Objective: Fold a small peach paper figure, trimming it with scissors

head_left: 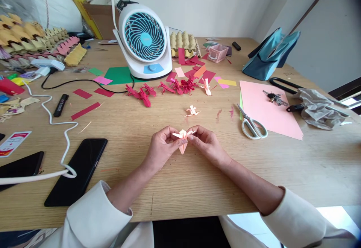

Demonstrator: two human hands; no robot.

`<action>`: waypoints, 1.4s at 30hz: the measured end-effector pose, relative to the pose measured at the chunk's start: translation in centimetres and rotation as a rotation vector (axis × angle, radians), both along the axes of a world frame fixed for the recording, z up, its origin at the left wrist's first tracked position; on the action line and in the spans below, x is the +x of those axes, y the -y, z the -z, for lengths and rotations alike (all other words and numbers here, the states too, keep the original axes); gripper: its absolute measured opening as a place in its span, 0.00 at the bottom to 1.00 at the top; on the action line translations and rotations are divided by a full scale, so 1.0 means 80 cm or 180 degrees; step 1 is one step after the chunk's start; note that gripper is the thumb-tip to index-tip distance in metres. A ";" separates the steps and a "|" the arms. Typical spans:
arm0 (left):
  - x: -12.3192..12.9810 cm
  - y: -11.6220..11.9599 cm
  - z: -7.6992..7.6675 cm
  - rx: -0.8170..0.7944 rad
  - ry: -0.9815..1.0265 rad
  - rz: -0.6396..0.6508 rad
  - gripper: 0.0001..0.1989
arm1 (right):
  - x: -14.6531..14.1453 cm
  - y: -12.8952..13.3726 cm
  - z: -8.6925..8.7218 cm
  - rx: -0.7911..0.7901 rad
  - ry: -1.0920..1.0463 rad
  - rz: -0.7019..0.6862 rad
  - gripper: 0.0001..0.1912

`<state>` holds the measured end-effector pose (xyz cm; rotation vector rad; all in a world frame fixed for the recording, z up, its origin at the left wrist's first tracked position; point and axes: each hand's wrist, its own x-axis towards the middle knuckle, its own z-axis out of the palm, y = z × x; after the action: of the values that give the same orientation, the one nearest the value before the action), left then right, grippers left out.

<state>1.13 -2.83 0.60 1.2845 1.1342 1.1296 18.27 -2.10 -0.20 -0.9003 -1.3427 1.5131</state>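
Between my two hands, just above the front middle of the table, is a small folded piece of pale peach paper (183, 148) with pointed flaps. My left hand (163, 144) pinches its left side between thumb and fingers. On the other side, my right hand (208, 144) grips the right flap the same way. Beyond my fingertips lies a finished-looking peach folded paper figure (192, 111) with thin limbs. A second peach figure (207, 87) rests farther back, beside a row of crimson folded figures (176, 86).
White-handled scissors (254, 127) overlap pink paper sheets (270, 108) with keys (276, 98) on the right. A white fan (146, 41) stands at the back. Left are a black phone (76, 172), a white cable (66, 139), a marker (61, 105) and crimson strips (85, 111).
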 end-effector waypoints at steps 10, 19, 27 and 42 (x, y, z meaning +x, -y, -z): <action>0.002 0.001 -0.001 -0.0095 0.0299 0.0672 0.20 | 0.000 0.001 0.000 -0.0124 -0.0164 -0.0510 0.18; -0.029 -0.016 -0.012 0.0162 0.0352 0.1293 0.11 | 0.010 0.002 -0.001 -0.0622 -0.0281 -0.1046 0.18; -0.019 -0.006 -0.018 0.1008 0.0109 0.1452 0.08 | 0.003 0.010 0.006 -0.1603 -0.0917 -0.1566 0.19; -0.024 -0.015 -0.001 0.0598 -0.0697 0.0275 0.08 | 0.005 -0.002 -0.005 -0.0028 0.0457 -0.0095 0.19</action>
<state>-0.79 -1.63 0.67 1.6198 1.1392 1.0696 18.69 -1.92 0.23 -1.0146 -1.4587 1.5014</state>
